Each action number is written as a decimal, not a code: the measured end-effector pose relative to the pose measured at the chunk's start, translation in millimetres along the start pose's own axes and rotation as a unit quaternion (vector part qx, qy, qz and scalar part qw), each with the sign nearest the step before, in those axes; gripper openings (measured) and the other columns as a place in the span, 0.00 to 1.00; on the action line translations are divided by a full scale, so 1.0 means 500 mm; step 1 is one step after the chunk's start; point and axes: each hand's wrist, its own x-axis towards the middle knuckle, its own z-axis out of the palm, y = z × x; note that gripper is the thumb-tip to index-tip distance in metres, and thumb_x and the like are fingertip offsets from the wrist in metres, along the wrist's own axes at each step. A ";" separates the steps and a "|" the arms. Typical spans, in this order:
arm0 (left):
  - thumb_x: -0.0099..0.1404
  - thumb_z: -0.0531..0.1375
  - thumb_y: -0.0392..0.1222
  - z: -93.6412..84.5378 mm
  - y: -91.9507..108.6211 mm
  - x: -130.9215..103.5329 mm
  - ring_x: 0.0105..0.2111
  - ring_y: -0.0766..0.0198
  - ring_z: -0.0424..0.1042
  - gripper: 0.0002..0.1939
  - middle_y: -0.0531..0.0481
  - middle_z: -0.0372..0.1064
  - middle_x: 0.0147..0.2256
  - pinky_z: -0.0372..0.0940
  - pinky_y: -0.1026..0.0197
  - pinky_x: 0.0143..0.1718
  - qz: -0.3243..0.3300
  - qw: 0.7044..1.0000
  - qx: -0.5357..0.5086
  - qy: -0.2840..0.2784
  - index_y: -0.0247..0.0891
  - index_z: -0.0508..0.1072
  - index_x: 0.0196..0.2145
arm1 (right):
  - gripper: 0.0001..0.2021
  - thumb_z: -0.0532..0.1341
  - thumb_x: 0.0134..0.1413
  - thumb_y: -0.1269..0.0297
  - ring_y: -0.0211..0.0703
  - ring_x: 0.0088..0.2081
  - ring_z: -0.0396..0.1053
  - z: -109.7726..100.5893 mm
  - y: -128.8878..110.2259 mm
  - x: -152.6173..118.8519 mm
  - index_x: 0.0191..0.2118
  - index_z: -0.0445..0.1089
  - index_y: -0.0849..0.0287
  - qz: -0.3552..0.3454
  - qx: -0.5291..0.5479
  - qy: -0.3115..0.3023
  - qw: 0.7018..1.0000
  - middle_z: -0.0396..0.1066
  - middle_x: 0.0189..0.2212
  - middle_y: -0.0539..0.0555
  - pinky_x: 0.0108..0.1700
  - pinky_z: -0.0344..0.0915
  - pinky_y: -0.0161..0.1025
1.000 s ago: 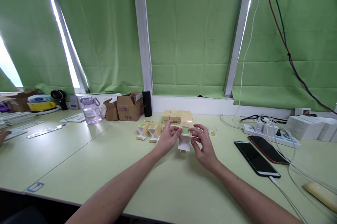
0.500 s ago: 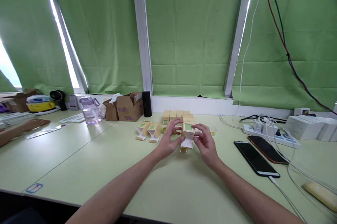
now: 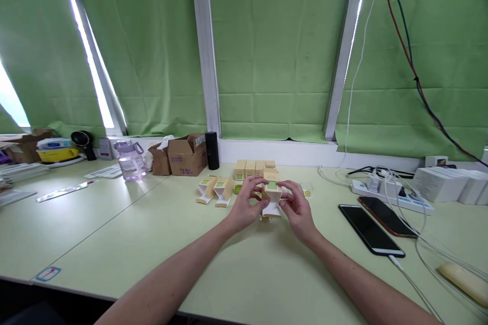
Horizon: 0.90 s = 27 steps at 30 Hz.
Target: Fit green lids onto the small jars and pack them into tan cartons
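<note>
Between my two hands is a small tan carton (image 3: 272, 194) with a green patch and an open white flap facing me. My left hand (image 3: 247, 204) grips its left side, thumb at the flap. On its right side the fingers of my right hand (image 3: 298, 210) hold it too. A small clear container shows partly beneath the flap. Left of my hands stand two similar open cartons, one (image 3: 206, 188) beside another (image 3: 224, 190). Several tan boxes (image 3: 250, 168) are lined up behind. A round clear container (image 3: 307, 189) lies right of my right hand.
Two phones, a black one (image 3: 370, 229) and a darker one (image 3: 387, 216), lie at the right by a power strip (image 3: 392, 197) and loose cables. A cardboard box (image 3: 186, 156), black cylinder (image 3: 212, 150) and purple bottle (image 3: 131, 160) stand at the back left.
The carton between my hands has tilted or lowered slightly, its flap now a little nearer the table. Another person's hand at the far left has left the view.
</note>
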 end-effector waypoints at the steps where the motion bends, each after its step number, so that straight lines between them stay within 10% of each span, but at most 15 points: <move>1: 0.65 0.65 0.37 0.001 0.001 0.000 0.45 0.61 0.72 0.20 0.42 0.57 0.60 0.71 0.54 0.47 -0.002 1.000 -0.004 0.001 0.46 0.71 0.54 | 0.17 0.60 0.64 0.61 0.45 0.43 0.74 0.000 0.000 0.000 0.58 0.69 0.45 0.002 0.001 0.000 1.000 0.59 0.58 0.57 0.45 0.75 0.47; 27: 0.65 0.66 0.39 0.009 -0.005 0.001 0.44 0.61 0.72 0.17 0.46 0.61 0.51 0.72 0.53 0.50 -0.034 0.999 -0.021 0.032 0.46 0.72 0.51 | 0.17 0.63 0.63 0.57 0.42 0.40 0.74 0.007 -0.007 -0.002 0.57 0.69 0.46 0.018 0.005 -0.002 1.000 0.60 0.58 0.57 0.46 0.76 0.47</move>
